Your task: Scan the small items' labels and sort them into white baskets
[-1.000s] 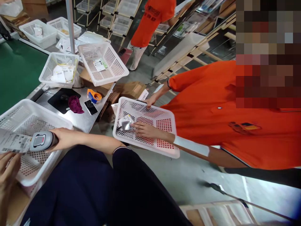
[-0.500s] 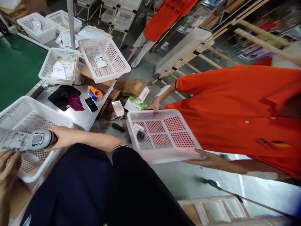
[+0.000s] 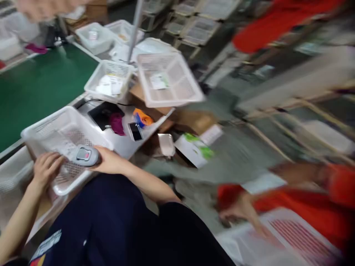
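Observation:
My right hand (image 3: 107, 161) is wrapped round a grey handheld scanner (image 3: 86, 156) with a small screen on its top. Facing it, the fingers of my left hand (image 3: 47, 169) are bent and closed on the edge of a pale plastic packet (image 3: 58, 144), blurred, with printing on it. Both hands are over the near side of a white perforated basket (image 3: 31, 129). The packet lies partly under the scanner's front end, and I cannot tell whether the two touch.
Beyond the basket, the metal table (image 3: 124, 144) carries a phone (image 3: 135, 131), a purple cloth (image 3: 117, 124) and a tape dispenser (image 3: 142, 117). More baskets (image 3: 172, 101) stand behind. A green conveyor belt (image 3: 47, 81) runs left. A co-worker in orange (image 3: 299, 207) holds a basket (image 3: 277, 232) at right.
The view has swung left, so the table and my hands appear farther right. The co-worker's basket is now lower right. Another person's blurred hand shows at top left. I still hold scanner and packet.

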A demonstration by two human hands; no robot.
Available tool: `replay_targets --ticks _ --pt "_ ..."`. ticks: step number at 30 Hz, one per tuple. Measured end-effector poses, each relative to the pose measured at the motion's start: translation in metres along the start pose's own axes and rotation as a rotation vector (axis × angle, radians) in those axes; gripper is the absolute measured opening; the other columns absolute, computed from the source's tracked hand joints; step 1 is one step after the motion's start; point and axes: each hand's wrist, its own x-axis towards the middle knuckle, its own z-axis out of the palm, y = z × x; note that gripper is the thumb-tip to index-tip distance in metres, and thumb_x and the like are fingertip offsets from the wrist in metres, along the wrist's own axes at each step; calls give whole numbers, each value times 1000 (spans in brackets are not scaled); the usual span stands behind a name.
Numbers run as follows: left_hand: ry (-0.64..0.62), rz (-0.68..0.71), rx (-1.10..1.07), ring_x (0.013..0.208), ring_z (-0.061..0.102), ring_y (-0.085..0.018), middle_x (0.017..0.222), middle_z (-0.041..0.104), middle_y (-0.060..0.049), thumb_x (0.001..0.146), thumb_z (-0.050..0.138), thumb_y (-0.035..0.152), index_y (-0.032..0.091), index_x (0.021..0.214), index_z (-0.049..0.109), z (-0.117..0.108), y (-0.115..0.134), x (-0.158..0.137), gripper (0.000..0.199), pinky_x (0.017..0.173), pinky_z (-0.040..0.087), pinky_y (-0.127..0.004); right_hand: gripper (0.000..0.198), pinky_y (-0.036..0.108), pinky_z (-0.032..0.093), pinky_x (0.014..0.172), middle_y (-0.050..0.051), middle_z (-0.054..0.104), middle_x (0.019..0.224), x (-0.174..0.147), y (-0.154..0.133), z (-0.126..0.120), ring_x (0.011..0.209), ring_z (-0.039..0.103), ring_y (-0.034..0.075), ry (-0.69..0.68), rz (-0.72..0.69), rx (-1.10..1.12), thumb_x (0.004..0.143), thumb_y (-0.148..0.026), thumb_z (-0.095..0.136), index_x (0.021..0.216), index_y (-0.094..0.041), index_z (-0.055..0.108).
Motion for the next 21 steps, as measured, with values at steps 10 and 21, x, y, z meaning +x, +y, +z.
replay_targets --ticks 10,21 --pt "-237 -1221 153 142 56 -33 150 62 -16 98 65 19 15 148 61 -40 -49 -40 50 122 46 -46 47 51 64 102 11 81 95 -23 55 -40 103 79 39 66 426 47 63 -49 92 97 -20 79" --pt "-269 -1777 -48 122 67 -27 124 72 -13 98 75 22 10 114 72 28 -44 -146 20 113 53 -51 46 32 64 58 7 72 69 -7 63 -59 62 70 26 174 417 -85 56 -58 91 76 -21 74"
